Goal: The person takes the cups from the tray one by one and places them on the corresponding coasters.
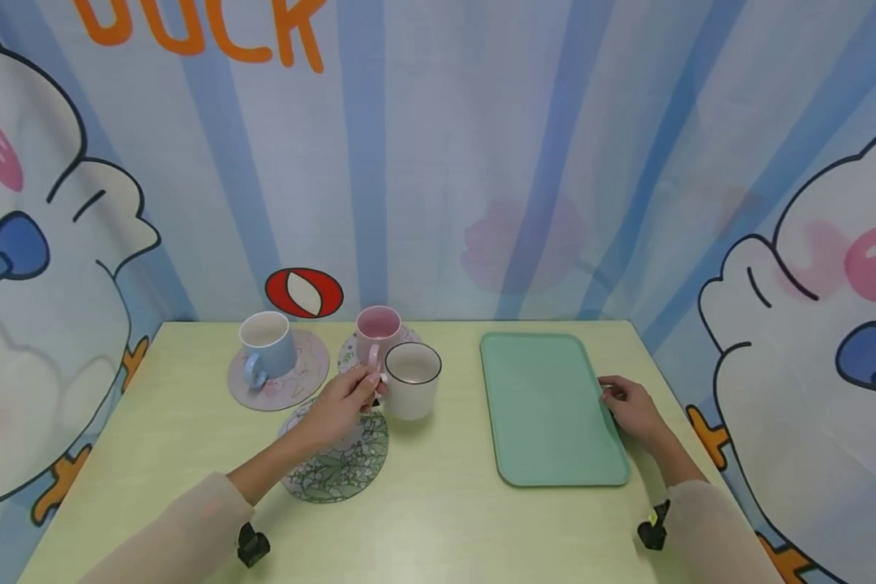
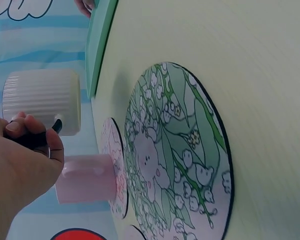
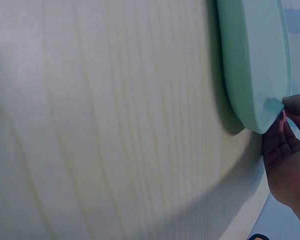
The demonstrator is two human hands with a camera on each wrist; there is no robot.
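My left hand (image 1: 346, 405) grips a white mug (image 1: 413, 389) with a dark rim by its handle, which the fingers mostly hide. In the left wrist view the ribbed mug (image 2: 42, 97) hangs above the table, tipped on its side by the camera's angle. Below my left wrist lies a round green floral coaster (image 1: 343, 474). Just behind the white mug stands a pink mug (image 1: 378, 328) on a floral coaster (image 1: 346, 354). Over at the right, my right hand (image 1: 633, 412) pinches the right edge of a green tray (image 1: 555, 414), thumb on top in the right wrist view.
A light blue mug (image 1: 277, 349) stands on a pink round coaster (image 1: 312, 369) at the back left. The pale wooden table (image 1: 438, 527) ends at a striped curtain (image 1: 438, 162) with cartoon ducks printed on it.
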